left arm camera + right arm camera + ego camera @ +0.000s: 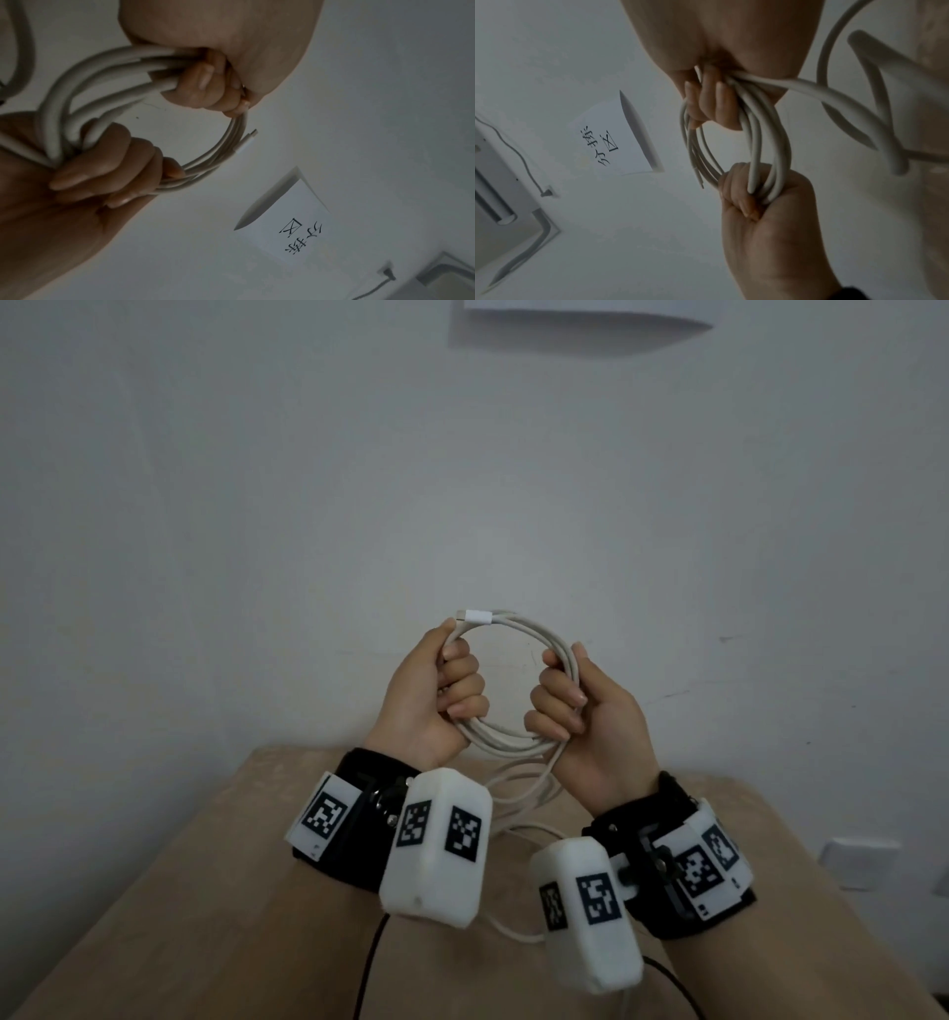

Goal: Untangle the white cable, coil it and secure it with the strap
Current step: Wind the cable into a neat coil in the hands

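Wrist units: white boxes with black square markers [435, 845] sit on black bands on both wrists, nearest to the head camera.
Surface: a tan wooden surface [205, 891] lies under the wrists; loose white cable and thin black wires rest on it.
Loose part of cable: some slack [518, 785] hangs from the coil down between the wrists to the surface.
White cable: the white cable [518, 629] is wound in several round loops and is held up in the air above the far edge of the surface, between the two hands.
Left hand: the left hand [436, 695] is clenched round the left side of the coil, thumb on top near the plug, fingers curled through the ring.
Right hand: the right hand [580, 706] is clenched round the right side of the coil, fingers curled through the ring, thumb upright behind the strands.
Plug: a white connector [475, 616] lies at the top of the coil, just beside the left thumb, pointing left.
Strap: I cannot tell where it is.
Wall: a pale wall [308, 480] stands behind, with a paper sheet [290, 221] that has handwritten characters.
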The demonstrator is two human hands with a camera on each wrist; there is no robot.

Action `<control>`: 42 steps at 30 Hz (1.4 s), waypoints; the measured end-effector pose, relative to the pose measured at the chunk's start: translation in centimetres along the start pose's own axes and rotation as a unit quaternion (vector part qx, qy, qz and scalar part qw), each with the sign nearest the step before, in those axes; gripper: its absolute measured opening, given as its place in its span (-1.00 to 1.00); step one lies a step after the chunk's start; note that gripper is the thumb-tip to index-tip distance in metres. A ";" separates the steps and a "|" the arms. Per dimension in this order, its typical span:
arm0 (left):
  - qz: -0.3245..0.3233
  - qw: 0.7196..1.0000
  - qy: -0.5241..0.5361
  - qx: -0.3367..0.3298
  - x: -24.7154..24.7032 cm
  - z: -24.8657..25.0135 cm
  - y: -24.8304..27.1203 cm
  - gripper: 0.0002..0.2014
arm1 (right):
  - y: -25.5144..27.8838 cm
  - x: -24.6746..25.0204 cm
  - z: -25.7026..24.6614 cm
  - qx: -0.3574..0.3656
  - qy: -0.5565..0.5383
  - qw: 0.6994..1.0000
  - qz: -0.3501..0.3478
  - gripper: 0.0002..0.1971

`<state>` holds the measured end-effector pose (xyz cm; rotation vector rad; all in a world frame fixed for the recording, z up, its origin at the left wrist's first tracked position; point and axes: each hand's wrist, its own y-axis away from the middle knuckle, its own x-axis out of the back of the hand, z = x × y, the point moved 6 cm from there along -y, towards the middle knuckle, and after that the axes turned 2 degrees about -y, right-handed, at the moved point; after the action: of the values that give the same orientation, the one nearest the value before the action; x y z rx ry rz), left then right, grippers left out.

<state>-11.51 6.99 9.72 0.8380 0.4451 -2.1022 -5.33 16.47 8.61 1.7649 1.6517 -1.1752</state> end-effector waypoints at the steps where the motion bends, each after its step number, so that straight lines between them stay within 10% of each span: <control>1: -0.013 1.000 0.015 0.008 -0.1 -0.2 -0.1 -0.43 | 0.0 0.0 -0.2 0.001 -0.005 1.000 0.001 -0.71; 13: -0.129 0.988 0.086 -0.029 -1.7 -0.3 0.6 -0.76 | 0.2 -0.3 -1.4 -0.044 -0.034 0.998 -0.005 -0.69; 23: -0.091 0.995 0.033 -0.037 -1.4 -0.1 0.4 -0.83 | 0.2 -0.7 -1.4 -0.047 0.062 0.996 -0.036 -0.56; 32: -0.106 0.993 0.029 0.042 -1.3 -1.1 0.3 -0.51 | 0.3 0.3 -1.8 -0.006 0.169 0.986 0.016 -0.62; 42: -0.156 0.984 -0.023 0.084 -1.6 -1.1 0.6 -0.60 | 0.4 0.8 -2.5 -0.005 0.231 0.972 0.039 -0.60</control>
<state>-9.89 8.12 9.98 0.8573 0.3992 -2.4706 -4.28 18.88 9.20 2.1959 1.8056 -0.7527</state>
